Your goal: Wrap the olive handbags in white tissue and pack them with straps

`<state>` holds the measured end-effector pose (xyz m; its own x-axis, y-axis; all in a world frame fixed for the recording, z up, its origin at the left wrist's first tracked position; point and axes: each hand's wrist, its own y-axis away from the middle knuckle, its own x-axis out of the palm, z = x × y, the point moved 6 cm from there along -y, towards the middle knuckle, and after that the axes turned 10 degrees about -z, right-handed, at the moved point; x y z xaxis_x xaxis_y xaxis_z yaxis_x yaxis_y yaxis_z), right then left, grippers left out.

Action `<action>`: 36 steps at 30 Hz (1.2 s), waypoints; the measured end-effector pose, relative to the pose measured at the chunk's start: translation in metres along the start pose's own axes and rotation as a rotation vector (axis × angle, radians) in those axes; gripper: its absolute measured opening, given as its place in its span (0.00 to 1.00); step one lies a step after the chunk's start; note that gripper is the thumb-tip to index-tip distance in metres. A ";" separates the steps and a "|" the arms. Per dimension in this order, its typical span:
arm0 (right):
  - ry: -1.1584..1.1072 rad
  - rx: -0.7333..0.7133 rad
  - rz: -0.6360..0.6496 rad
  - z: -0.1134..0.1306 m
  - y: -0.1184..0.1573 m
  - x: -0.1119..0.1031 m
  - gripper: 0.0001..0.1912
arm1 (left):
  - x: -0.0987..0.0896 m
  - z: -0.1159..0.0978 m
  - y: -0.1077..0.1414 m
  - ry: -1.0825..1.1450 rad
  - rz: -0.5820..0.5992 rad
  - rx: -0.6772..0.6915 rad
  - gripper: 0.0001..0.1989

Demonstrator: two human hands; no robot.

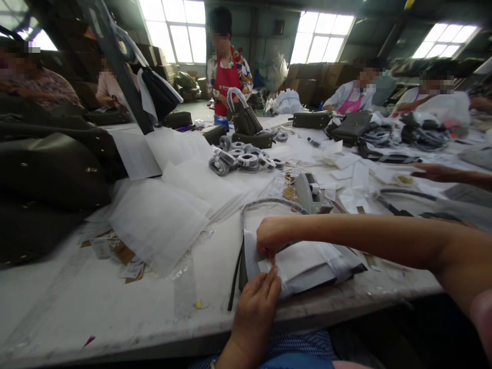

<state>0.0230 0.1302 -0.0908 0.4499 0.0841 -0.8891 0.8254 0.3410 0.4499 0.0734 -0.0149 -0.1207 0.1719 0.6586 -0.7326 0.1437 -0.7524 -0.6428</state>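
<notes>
A dark handbag (pixel 243 277) lies flat at the table's front edge, largely covered by white wrapping sheet (pixel 307 259). Its wrapped handle (pixel 265 201) arches away behind it, and a thin dark strap (pixel 233 282) hangs down on its left. My right hand (pixel 271 236) is closed, fingertips pinching downward at the left part of the sheet. Just below, my left hand (pixel 255 302) has its fingers pressed together on the same spot, touching the sheet's edge. Both sets of fingertips meet there; exactly what lies between them is partly hidden.
A grey tape dispenser (pixel 307 192) stands behind the bag. Wrapped strap rolls (pixel 248 160) lie farther back. White sheets (pixel 161 220) and cardboard tags (pixel 125 253) are on the left, beside stacked dark bags (pixel 49 189). A co-worker's hand (pixel 434 172) reaches in from the right.
</notes>
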 end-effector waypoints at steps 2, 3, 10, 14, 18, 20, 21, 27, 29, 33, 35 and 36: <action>-0.007 -0.004 0.017 -0.002 -0.004 -0.002 0.12 | 0.000 0.001 0.000 0.007 -0.029 -0.018 0.20; -0.007 -0.007 0.014 -0.004 -0.006 -0.003 0.11 | 0.000 0.001 0.000 0.009 -0.045 -0.028 0.21; -0.092 -0.005 0.034 -0.017 -0.014 -0.002 0.10 | 0.001 0.001 0.003 0.019 -0.085 -0.051 0.18; -0.174 0.024 0.043 -0.021 -0.011 -0.003 0.12 | 0.001 0.001 0.003 0.014 -0.091 -0.062 0.18; -0.235 0.038 0.008 -0.022 -0.007 -0.009 0.10 | 0.002 0.001 0.002 0.014 -0.084 -0.057 0.17; -0.242 0.050 -0.023 -0.024 -0.006 -0.012 0.09 | 0.001 0.000 0.001 0.018 -0.073 -0.056 0.16; -0.239 0.053 -0.039 -0.025 -0.006 -0.013 0.09 | 0.000 0.000 0.001 0.019 -0.072 -0.055 0.16; -0.193 0.033 -0.104 -0.032 -0.014 -0.012 0.11 | -0.002 -0.001 -0.001 -0.004 -0.078 -0.053 0.15; -0.182 0.012 -0.125 -0.033 -0.016 -0.012 0.10 | -0.001 -0.001 0.000 -0.006 -0.081 -0.055 0.15; -0.180 -0.058 -0.159 -0.033 -0.019 -0.013 0.10 | -0.001 -0.001 0.000 -0.006 -0.084 -0.046 0.15; -0.218 -0.032 -0.118 -0.039 -0.021 -0.009 0.12 | -0.001 0.000 -0.001 -0.002 -0.074 -0.050 0.16; -0.241 -0.005 -0.092 -0.043 -0.022 -0.007 0.13 | -0.001 0.000 -0.001 0.000 -0.072 -0.056 0.17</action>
<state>-0.0130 0.1620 -0.0987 0.4422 -0.1731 -0.8800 0.8650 0.3417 0.3675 0.0729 -0.0149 -0.1190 0.1590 0.7108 -0.6852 0.2102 -0.7025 -0.6800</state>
